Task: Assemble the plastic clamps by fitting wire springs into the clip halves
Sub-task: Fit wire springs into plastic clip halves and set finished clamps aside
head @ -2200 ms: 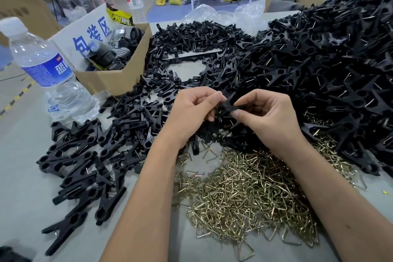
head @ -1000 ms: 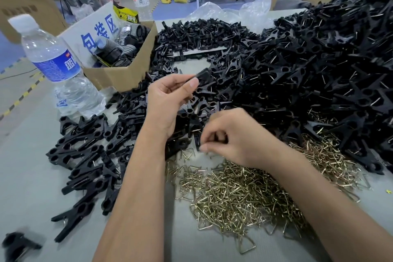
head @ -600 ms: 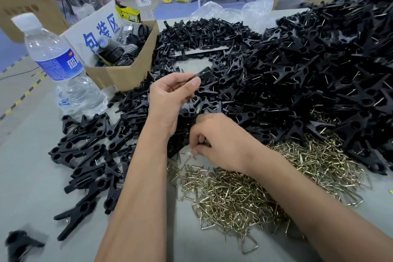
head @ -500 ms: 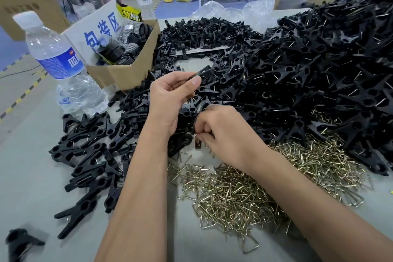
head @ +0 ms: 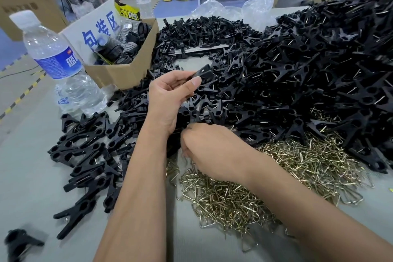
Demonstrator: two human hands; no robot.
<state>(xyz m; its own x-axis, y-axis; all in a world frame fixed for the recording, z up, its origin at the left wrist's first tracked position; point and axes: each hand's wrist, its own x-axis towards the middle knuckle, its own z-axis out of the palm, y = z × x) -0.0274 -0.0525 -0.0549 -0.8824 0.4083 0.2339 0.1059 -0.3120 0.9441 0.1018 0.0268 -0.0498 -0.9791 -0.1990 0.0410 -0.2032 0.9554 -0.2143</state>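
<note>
Black clip half point(head: 203, 74) pinched in left hand point(head: 170, 100) (raised above right hand point(head: 214, 151)).

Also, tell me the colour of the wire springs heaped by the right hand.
Brassy gold wire springs, clearest in the head view.

Grey table point(head: 25, 178) — black clip halves point(head: 297, 74), brass wire springs point(head: 297, 159), water bottle point(head: 57, 64), cardboard box point(head: 127, 70).
</note>
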